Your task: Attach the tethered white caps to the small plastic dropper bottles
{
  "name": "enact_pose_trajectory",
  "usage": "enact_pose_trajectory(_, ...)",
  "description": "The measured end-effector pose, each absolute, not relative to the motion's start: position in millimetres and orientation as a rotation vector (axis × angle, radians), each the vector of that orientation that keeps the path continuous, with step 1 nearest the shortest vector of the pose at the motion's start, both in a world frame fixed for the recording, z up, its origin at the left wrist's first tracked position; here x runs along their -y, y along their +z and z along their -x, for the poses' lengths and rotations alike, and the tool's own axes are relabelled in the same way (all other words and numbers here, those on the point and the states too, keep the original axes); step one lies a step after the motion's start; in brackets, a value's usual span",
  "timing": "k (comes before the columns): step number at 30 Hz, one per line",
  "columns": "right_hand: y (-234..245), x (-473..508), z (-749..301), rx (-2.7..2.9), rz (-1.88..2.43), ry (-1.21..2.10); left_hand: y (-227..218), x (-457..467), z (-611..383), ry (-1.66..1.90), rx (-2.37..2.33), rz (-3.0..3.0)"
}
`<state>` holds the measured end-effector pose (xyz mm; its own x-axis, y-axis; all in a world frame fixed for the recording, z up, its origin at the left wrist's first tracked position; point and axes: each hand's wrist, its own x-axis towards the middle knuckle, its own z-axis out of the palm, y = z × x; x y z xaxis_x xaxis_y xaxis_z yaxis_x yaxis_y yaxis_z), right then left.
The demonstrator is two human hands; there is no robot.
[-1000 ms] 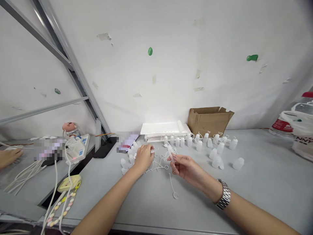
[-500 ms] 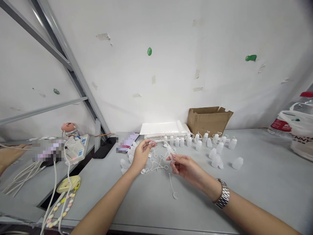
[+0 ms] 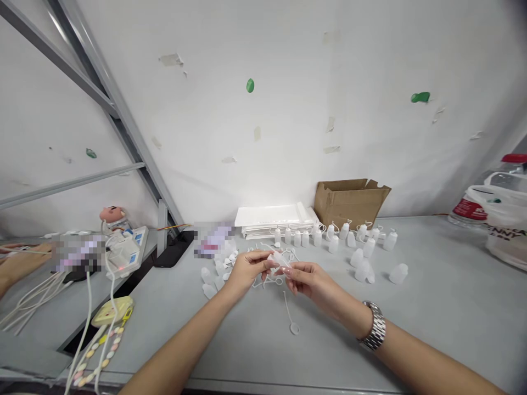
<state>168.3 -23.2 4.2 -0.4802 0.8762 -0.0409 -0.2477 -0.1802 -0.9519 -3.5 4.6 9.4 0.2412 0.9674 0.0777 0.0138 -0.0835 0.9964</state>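
Observation:
My right hand [image 3: 307, 277] pinches a small translucent plastic bottle [image 3: 281, 260], tilted up to the left. My left hand [image 3: 249, 269] meets it at the bottle's upper end, thumb and fingers closed there; whether they hold a separate small part is hidden. Beneath and behind the hands lie several thin white straps with ring ends, partly covered. One ring strap [image 3: 293, 328] lies alone nearer the front. To the left of my left hand is a cluster of translucent domed pieces [image 3: 209, 291]. Beyond my right hand stand several small white bottles [image 3: 318, 238], with straps at their tops.
More domed pieces [image 3: 398, 274] stand on the grey table [image 3: 444, 323] at right. Behind are a stack of white sheets [image 3: 272, 215] and a cardboard box [image 3: 349, 203]. A bag [image 3: 508, 230] stands far right. Cables, a power strip [image 3: 127, 255] and another person's arm [image 3: 24, 263] are left.
My left hand has moved right and slightly down, so its fingertips now meet the bottle. The bottle in my right hand has tipped further left.

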Motion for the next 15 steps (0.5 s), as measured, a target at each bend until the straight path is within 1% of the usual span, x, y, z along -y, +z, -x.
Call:
enact_pose_trajectory(8,14.3,23.5,-169.1,1.504,1.063,1.477,7.3,-5.8,8.2,1.119,-1.034,-1.581)
enact_pose_trajectory(15,13.4,19.9,-171.4,1.554,1.106,1.340,7.3,-4.0,8.7,1.132,-1.009,-1.620)
